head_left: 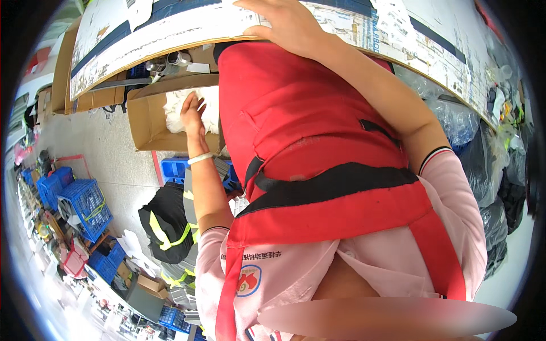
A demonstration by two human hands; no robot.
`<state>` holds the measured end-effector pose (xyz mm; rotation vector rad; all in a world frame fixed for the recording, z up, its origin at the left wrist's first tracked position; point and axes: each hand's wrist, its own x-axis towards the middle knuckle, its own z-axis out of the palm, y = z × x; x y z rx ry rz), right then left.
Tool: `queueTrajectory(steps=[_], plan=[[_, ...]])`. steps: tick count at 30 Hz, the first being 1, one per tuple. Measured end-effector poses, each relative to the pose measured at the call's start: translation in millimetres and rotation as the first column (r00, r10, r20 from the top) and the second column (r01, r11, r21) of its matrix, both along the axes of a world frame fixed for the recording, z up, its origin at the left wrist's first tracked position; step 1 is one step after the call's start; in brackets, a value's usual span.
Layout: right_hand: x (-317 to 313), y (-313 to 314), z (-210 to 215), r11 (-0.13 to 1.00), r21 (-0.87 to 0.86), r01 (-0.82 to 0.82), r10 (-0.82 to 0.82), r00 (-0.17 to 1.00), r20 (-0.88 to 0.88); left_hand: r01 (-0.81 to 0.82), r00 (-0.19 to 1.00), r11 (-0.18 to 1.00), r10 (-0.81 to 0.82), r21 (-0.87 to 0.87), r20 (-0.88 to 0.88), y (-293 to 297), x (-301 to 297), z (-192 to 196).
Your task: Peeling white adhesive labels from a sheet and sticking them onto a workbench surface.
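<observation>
My left hand (193, 116) is lowered over an open cardboard box (142, 122) beside my left leg. Its fingers are loosely bent and a little apart, with nothing visible in them. Right by the fingers lies a heap of white, soft-looking pieces (175, 113) inside the box; whether the hand touches them I cannot tell. My right hand (287, 25) lies flat on the front edge of the worktable (187, 28), its fingers spread and partly cut off by the top of the view. The table is covered with worn white printed board and dark tape strips.
Below the table's left part stand metal cups (177, 58). Blue crates (88, 207) stand on the floor at far left. Nearer are a blue pallet-like tray (173, 169) and a black bundle with yellow bands (165, 219). Filled plastic bags (483, 170) line the right side.
</observation>
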<state>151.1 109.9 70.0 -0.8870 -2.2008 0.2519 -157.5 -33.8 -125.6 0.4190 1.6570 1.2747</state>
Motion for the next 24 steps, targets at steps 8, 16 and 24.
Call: queueTrajectory(steps=[8, 16, 24], plan=[[-6, 4, -23, 0.988, 0.037, -0.15, 0.149, 0.988, 0.036, 0.207, 0.976, 0.956, -0.187, 0.21, -0.108, 19, 73, 86], [1, -14, -11, 0.984, 0.083, -0.158, 0.156, 0.987, 0.03, 0.359, 0.798, 0.861, -0.483, 0.359, 0.36, 44, 118, 158], [7, -52, -24, 0.955, 0.024, -0.297, 0.296, 0.954, 0.045, 0.239, 0.826, 0.909, -0.375, 0.341, 0.421, 66, 135, 152]])
